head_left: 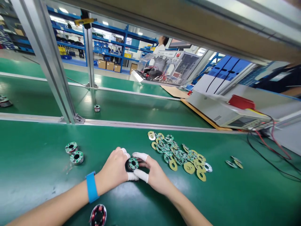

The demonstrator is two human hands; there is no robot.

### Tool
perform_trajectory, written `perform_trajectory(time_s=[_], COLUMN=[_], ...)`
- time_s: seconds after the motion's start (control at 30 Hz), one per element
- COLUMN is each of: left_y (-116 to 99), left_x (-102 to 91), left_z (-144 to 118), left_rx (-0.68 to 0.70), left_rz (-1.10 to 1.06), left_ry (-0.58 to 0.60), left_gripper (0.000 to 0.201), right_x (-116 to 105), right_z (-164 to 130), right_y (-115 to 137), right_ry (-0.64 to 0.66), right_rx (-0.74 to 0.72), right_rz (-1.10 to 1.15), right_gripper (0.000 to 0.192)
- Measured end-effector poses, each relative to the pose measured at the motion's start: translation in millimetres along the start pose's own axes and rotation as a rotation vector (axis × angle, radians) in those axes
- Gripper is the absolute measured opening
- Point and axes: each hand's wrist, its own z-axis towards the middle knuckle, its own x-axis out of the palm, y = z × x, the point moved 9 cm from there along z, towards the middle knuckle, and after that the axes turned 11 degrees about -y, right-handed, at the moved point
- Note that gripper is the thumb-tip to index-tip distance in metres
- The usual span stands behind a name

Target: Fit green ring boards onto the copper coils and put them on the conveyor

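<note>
Nearest us, a wound coil (pixel 98 215) lies on the green worktop (pixel 235 201) below our wrists; just beyond it our left hand (pixel 115 169) and right hand (pixel 153 171) meet in a grip clamped from both sides on a small black round part (pixel 132 164), which rests on the worktop. We judge we are seating the green-patterned ring board on top, and the next move calls for even fingertip pressure. More such rings (pixel 178 153) lie heaped right of the grip, two finished-looking parts (pixel 74 153) to its left.

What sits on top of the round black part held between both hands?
A green ring-shaped circuit board lies on top of the black round part, held by the left hand and right hand. The part's sides and underside are hidden.
</note>
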Motion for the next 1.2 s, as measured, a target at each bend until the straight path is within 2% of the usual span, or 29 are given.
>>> perform_trajectory(time_s=[0.17,0.3,0.5,0.73,0.87,0.93,1.0,1.07,1.1,1.2], left_y=[-0.2,-0.6,0.1,-1.1,-2.1,-5.2,-14.6,-29.2,-36.4,-49.5], left_x=[6.9,9.4,9.9,12.8,8.4,0.4,-10.1,-13.8,-12.0,-3.5], left_z=[1.6,0.6,0.8,2.5,0.3,-3.1,-7.4,-14.1,-18.1,-27.1], left_rx=[0.030,0.074,0.092,0.077,0.042,0.046,0.127,0.284,0.372,0.559], left_rz=[0.012,-0.013,0.006,0.026,0.016,0.014,0.037,0.097,0.136,0.237], left_ry=[0.019,0.033,0.025,0.058,0.095,0.082,0.026,0.002,0.013,0.041], left_gripper=[0.030,0.025,0.031,0.026,0.022,0.026,0.027,0.016,0.012,0.023], right_x=[0.7,0.7,2.2,4.2,6.2,6.7,5.4,3.4,3.0,7.0], right_z=[1.6,1.4,-4.4,-3.0,-2.1,-2.8,-3.3,-3.1,-2.7,-2.3], right_y=[6.8,8.4,4.4,5.9,6.8,6.3,5.0,2.4,0.5,-5.7], right_ry=[-0.025,-0.024,-0.083,-0.113,-0.093,-0.087,-0.096,-0.103,-0.092,0.014], right_rx=[-0.040,-0.014,0.064,0.088,0.082,0.080,0.077,0.077,0.081,0.106], right_rz=[-0.073,-0.087,-0.081,-0.157,-0.158,-0.144,-0.138,-0.122,-0.099,0.025], right_gripper=[0.029,0.020,0.029,0.021,0.020,0.020,0.020,0.022,0.023,0.031])
